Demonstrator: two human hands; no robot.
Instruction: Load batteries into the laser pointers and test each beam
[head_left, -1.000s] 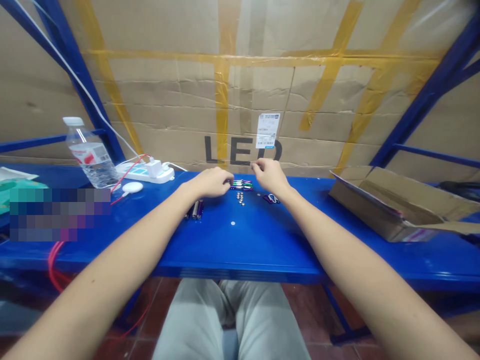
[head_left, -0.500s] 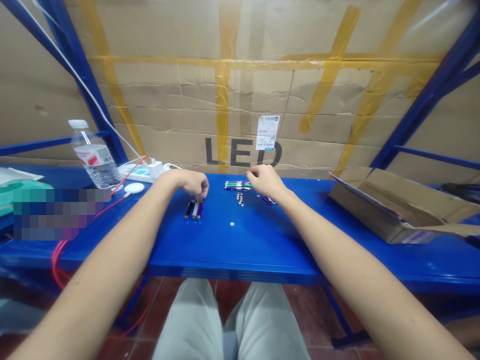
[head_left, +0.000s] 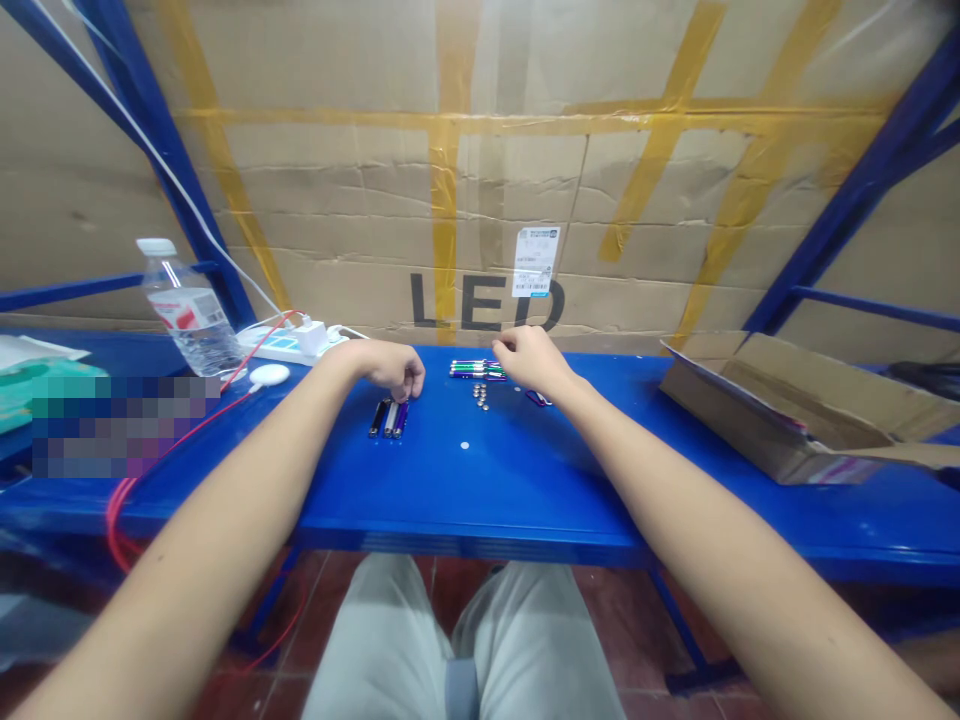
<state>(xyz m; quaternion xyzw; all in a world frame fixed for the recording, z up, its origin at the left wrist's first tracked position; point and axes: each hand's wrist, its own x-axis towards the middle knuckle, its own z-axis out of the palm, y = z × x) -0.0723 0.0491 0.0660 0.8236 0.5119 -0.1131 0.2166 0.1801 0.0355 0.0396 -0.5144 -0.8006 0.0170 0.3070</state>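
Observation:
My left hand (head_left: 396, 370) is closed, its fingers curled down just behind three slim tubes (head_left: 389, 419), black, silver and purple, lying side by side on the blue table (head_left: 450, 500). Anything inside those fingers is hidden. My right hand (head_left: 531, 357) has thumb and fingers drawn together at the right end of several shiny tubes (head_left: 469, 369) in green, silver and purple. Whether it grips one cannot be made out. Between the hands, several small silver button-like pieces (head_left: 480, 395) form a cluster. A small purple loop (head_left: 535, 398) lies below my right wrist.
An open cardboard box (head_left: 780, 420) stands at the right. On the left are a water bottle (head_left: 191, 315), a white power strip (head_left: 281, 345), a round white pad (head_left: 269, 375) and a red cable (head_left: 120, 500). A large taped carton (head_left: 337, 220) rises behind the table.
My left hand has shifted slightly right, its fingers still curled. My right hand stays nearly in place. The tubes and small silver pieces look unmoved.

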